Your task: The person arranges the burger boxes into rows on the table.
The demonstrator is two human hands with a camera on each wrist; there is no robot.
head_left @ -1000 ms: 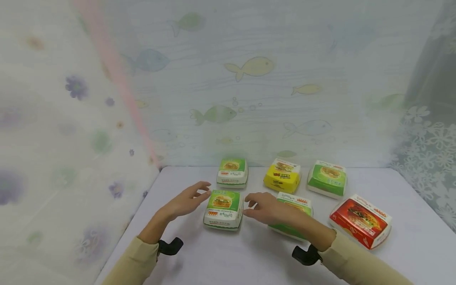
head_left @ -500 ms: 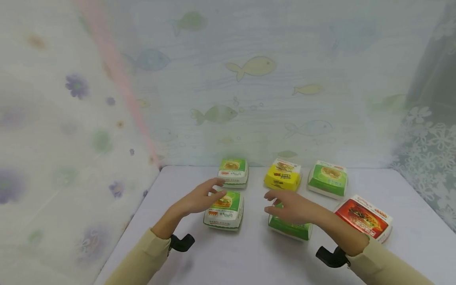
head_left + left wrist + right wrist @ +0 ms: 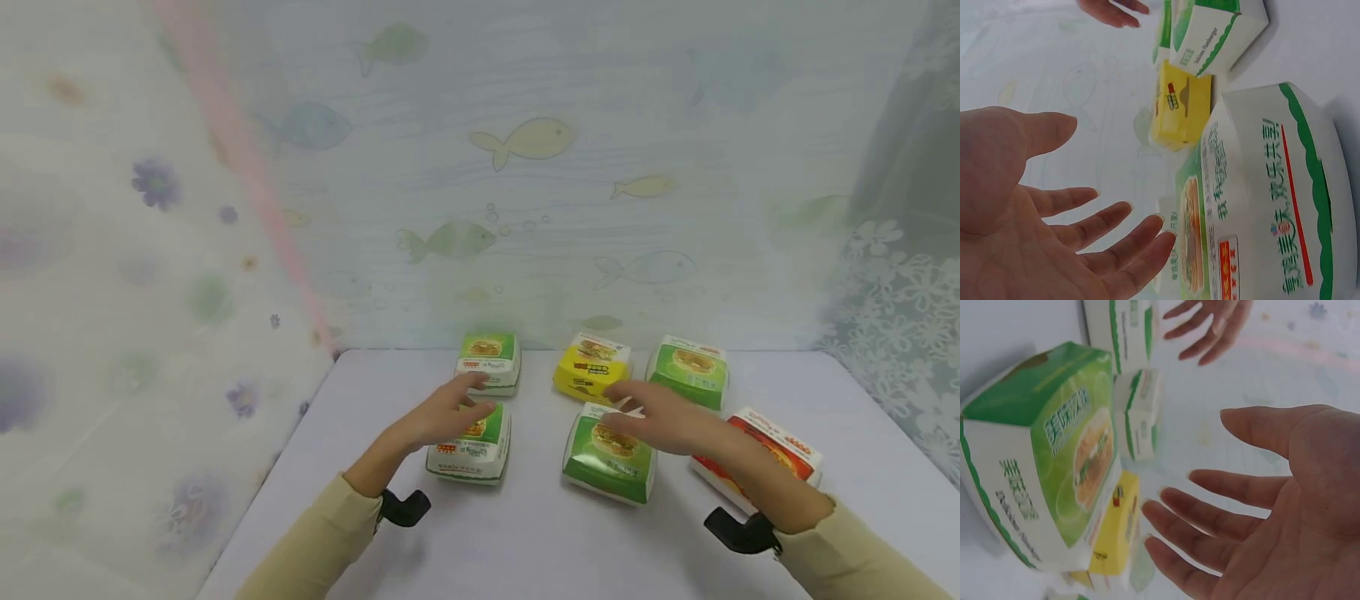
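Six cardboard burger boxes sit on the white table [image 3: 525,542]. Left hand [image 3: 442,415] floats fingers-loose, holding nothing, over the near-left green-and-white burger box [image 3: 468,450], and right hand [image 3: 663,421] hangs just as relaxed and empty above the near-middle green burger box [image 3: 607,457], close to the yellow burger box [image 3: 588,375].

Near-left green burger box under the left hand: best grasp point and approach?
Likely from above, spanning the green burger box across its two side walls, below the lid. It sits flat and closed, with bare table on both sides. The left hand hovers open over it.
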